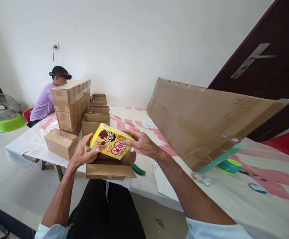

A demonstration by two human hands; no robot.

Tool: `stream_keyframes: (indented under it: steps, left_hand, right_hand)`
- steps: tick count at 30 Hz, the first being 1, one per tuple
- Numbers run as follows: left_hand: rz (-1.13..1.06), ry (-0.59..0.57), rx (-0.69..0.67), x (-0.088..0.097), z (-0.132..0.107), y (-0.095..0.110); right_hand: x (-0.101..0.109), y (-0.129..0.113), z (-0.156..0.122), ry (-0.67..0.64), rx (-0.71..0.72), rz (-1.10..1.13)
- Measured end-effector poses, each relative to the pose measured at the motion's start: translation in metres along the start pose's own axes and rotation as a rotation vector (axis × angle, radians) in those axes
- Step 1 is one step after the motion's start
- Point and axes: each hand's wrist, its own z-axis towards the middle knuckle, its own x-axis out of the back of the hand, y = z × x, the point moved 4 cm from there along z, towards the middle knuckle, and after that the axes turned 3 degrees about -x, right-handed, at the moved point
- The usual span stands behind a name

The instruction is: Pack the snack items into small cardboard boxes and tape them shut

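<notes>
Between my two hands a yellow snack box [111,142] with a cartoon face and red lettering is held up at a tilt. My left hand [83,152] grips its left end, thumb on the front. On the right end, my right hand [144,142] has its thumb across the front and its fingers over the top edge. Below the snack box stands an open cardboard carton [109,171], its near flap folded out toward me; its inside is mostly hidden. A dark green object [138,169] lies beside the carton's right side.
Taped cartons [71,103] are stacked at the left, with a closed carton [61,142] in front. A row of open cartons [96,118] runs toward the wall. A large cardboard sheet [209,119] leans at the right near a teal tape roll [229,166]. Another person [43,99] sits behind the stack.
</notes>
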Motion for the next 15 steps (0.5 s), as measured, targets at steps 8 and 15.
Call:
stream_keyframes:
  steps: [8,15]
  left_hand:
    - [-0.326,0.069,0.192,-0.004,0.021,0.015]
    - [-0.458,0.283,0.250,-0.006,0.026,0.013]
  right_hand:
    - [0.000,0.000,0.021,0.228,0.059,0.250]
    - [-0.038,0.008,0.017,0.157,0.012,0.322]
